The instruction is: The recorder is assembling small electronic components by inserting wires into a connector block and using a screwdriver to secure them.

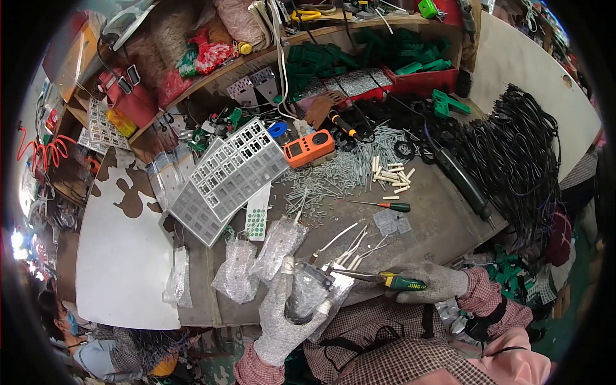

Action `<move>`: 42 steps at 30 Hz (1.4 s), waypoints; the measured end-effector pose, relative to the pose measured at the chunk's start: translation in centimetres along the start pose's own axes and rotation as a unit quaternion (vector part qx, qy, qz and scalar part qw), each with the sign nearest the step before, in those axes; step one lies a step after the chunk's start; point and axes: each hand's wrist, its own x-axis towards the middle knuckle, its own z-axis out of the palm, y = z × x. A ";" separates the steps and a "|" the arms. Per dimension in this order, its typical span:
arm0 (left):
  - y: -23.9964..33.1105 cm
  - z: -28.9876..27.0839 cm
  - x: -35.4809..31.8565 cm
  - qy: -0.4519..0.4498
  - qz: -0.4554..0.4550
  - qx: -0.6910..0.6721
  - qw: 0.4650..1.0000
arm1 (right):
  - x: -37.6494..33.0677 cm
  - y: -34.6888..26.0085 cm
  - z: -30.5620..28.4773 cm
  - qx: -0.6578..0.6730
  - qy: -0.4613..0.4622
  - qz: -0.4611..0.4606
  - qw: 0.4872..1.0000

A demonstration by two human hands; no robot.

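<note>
My left hand [285, 321], in a grey knit glove, grips a small dark part wrapped in a clear plastic bag [309, 296] just above the bench's front edge. My right hand [436, 282], also gloved, holds a screwdriver with a green and yellow handle [401, 281]. Its metal shaft [356, 275] points left at the bagged part. Both forearms wear red checked sleeves.
Several clear bagged parts [256, 260] lie left of my hands. A grey perforated panel [228, 176], an orange meter [309, 148], loose metal pins [340, 176], a second screwdriver [385, 205] and a heap of black cables [513, 154] crowd the bench. Another person [77, 333] sits lower left.
</note>
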 end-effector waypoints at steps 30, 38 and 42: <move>1.6 -2.2 1.0 -0.023 0.064 0.169 0.983 | -0.8 1.0 -1.6 -0.042 0.038 -0.044 0.997; 2.8 -2.1 1.3 -0.058 0.025 0.161 0.985 | 0.0 0.9 -1.9 -0.100 0.073 -0.103 0.987; 2.1 -1.4 1.0 -0.048 0.038 0.098 0.993 | 0.1 1.4 -0.7 -0.117 0.119 -0.122 0.978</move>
